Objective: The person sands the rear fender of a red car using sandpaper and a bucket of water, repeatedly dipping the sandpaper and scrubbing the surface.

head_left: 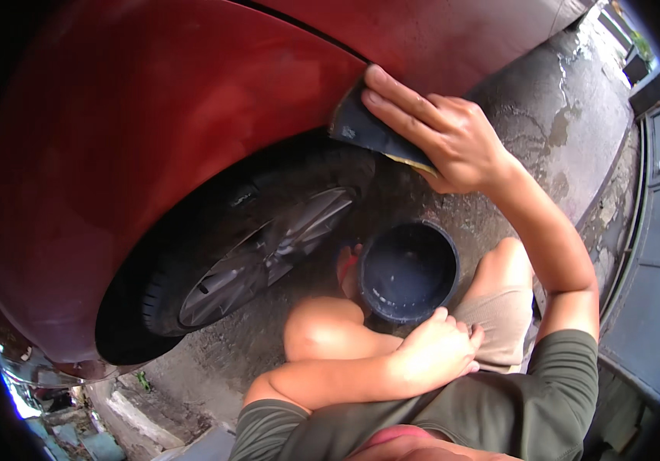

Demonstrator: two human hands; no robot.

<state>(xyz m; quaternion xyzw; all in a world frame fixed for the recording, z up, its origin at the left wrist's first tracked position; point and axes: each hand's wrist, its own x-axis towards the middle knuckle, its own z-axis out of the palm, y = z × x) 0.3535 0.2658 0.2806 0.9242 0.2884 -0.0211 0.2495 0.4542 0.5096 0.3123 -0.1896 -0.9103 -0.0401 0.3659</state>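
Red paint covers the car's body panel, which curves over the wheel arch at the far left. The person squats beside it on wet concrete. Their right hand is raised to the far edge of the arch, fingers laid out flat and close together, pressing a dark sheet of sandpaper against the panel just where it meets the seam; the thumb is hidden under the sheet. The left hand holds nothing: it is loosely curled and rests on the near knee, just by the rim of a black bucket that stands between the person's legs. The tyre and its silver wheel sit under the arch, left of the bucket.

As for progress, the paint near the sheet looks duller and hazier than the rest, which I take as a patch already rubbed down. The wide stretch of panel to the left shows faint cloudy marks, but I cannot tell whether it has been worked. Most of the arch edge looks yet to be done.
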